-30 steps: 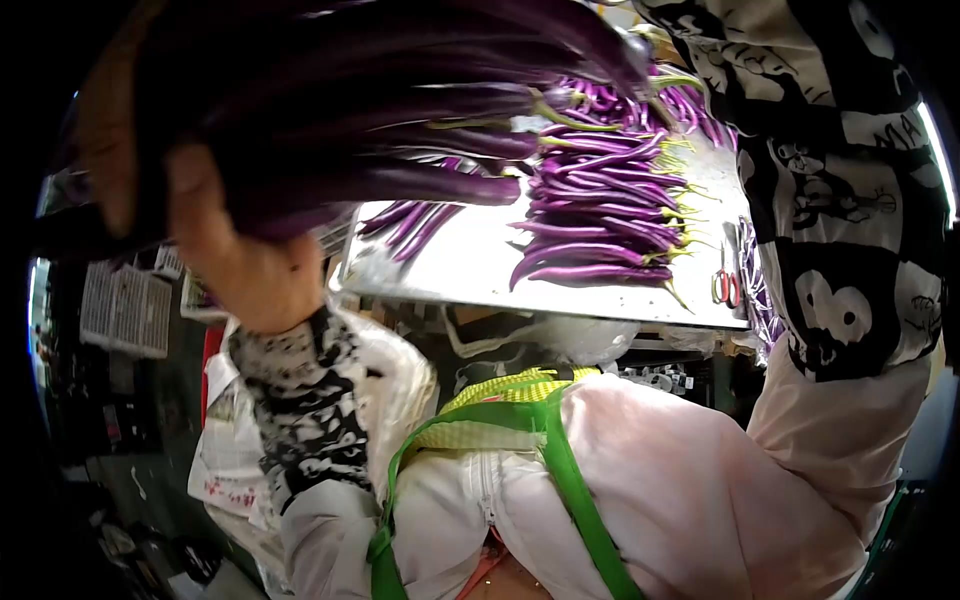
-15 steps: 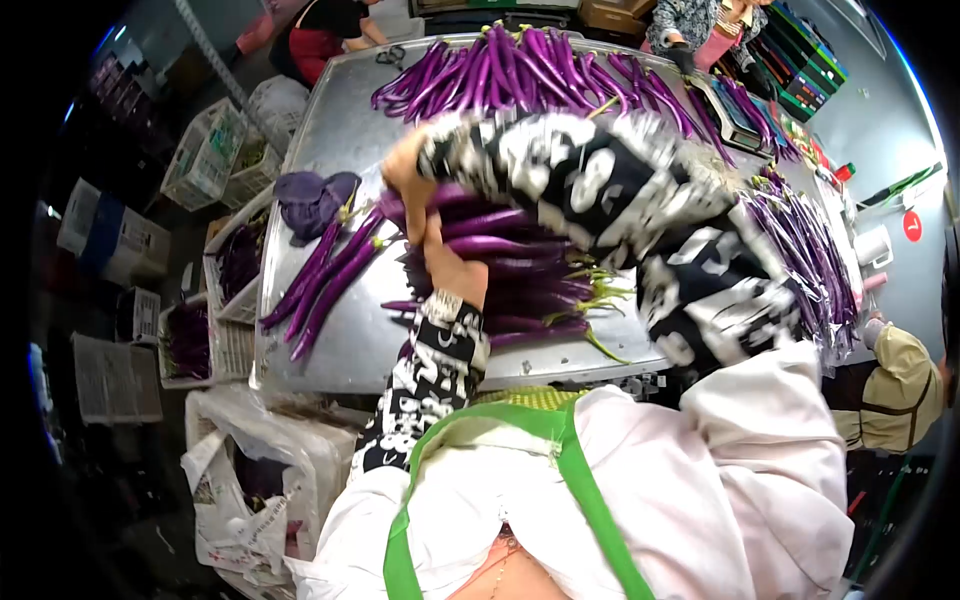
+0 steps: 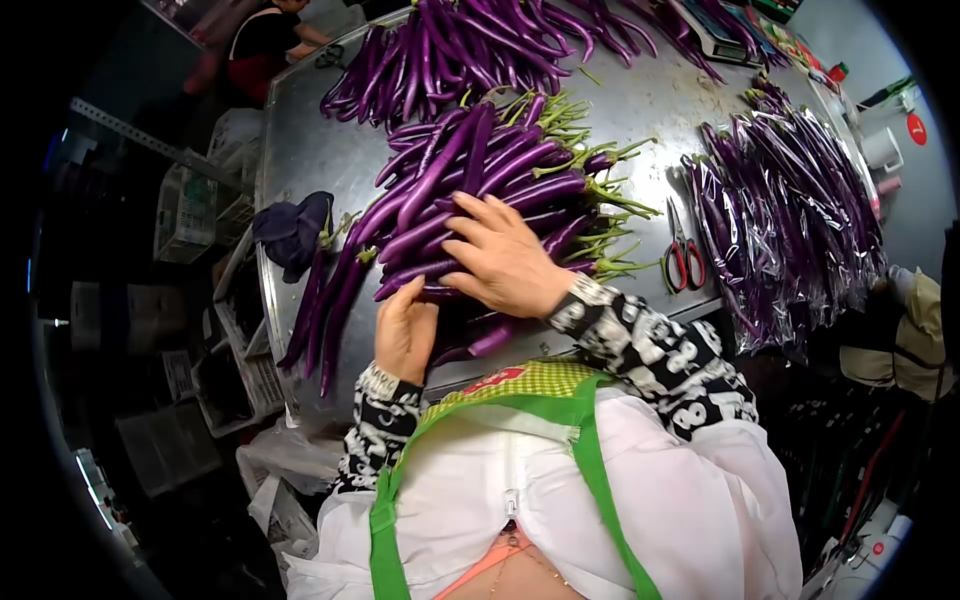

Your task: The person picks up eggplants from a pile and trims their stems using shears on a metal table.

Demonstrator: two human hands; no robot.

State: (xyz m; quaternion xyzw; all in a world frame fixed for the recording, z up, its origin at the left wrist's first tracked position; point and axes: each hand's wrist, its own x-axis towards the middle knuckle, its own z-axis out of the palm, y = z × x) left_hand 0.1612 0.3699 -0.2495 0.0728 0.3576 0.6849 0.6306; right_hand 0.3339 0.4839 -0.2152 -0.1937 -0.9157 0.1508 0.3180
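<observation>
A large pile of long purple eggplants point(image 3: 400, 245) lies in front of me, green stems mostly pointing right. My right hand point(image 3: 510, 262) rests on top of the pile, fingers spread apart, with nothing gripped. At the near left ends of the eggplants is my left hand point(image 3: 405, 328). Its thumb side touches an eggplant tip, while most of its fingers are hidden. A few separate eggplants point(image 3: 335, 310) lie left of the pile beside a dark crumpled cloth point(image 3: 293, 235).
Red-handled scissors point(image 3: 684, 262) lie right of the pile on the metal table point(image 3: 660, 95). Eggplants in clear plastic point(image 3: 785, 215) cover the right side. More loose eggplants point(image 3: 455, 50) lie at the back. A person point(image 3: 270, 45) stands at the far left. Crates point(image 3: 185, 215) stand left of the table.
My right arm has drawn back from across the pile, and its hand now lies on the eggplants. My left hand has moved down and left. The view has tilted, bringing the scissors into sight.
</observation>
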